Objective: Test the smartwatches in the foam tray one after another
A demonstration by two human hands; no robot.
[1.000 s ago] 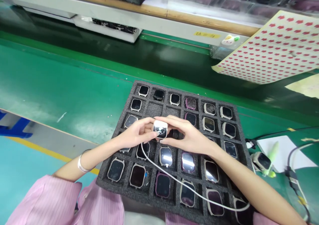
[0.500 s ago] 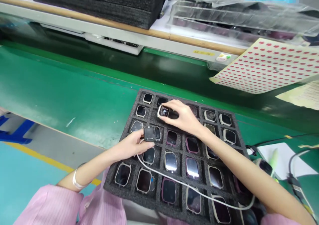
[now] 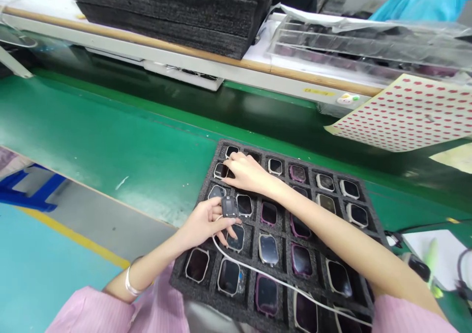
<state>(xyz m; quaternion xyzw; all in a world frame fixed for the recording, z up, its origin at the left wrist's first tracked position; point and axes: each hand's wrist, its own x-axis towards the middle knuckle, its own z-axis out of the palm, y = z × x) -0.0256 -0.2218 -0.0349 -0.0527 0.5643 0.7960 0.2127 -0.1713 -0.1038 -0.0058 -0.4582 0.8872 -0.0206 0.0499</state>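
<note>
A black foam tray (image 3: 206, 190) lies on the green belt, its pockets filled with several smartwatch bodies. My left hand (image 3: 204, 222) pinches a small dark charging puck (image 3: 229, 207) on a white cable (image 3: 273, 279) that runs across the tray's near rows. My right hand (image 3: 245, 172) reaches to the tray's far left rows, fingers curled down over a watch (image 3: 221, 170) in a pocket; whether it grips the watch is hidden. A white-cased watch (image 3: 244, 205) sits just right of the puck.
A sheet of red stickers (image 3: 405, 114) leans at the right. Stacked black foam trays (image 3: 177, 9) and clear plastic trays (image 3: 368, 43) sit on the far shelf. Another watch and cables (image 3: 420, 269) lie at the right edge. A person in blue (image 3: 424, 1) stands beyond.
My right hand carried the white watch from the puck to the tray's far rows, then shifted left. My left hand kept the puck, now separated from the watch.
</note>
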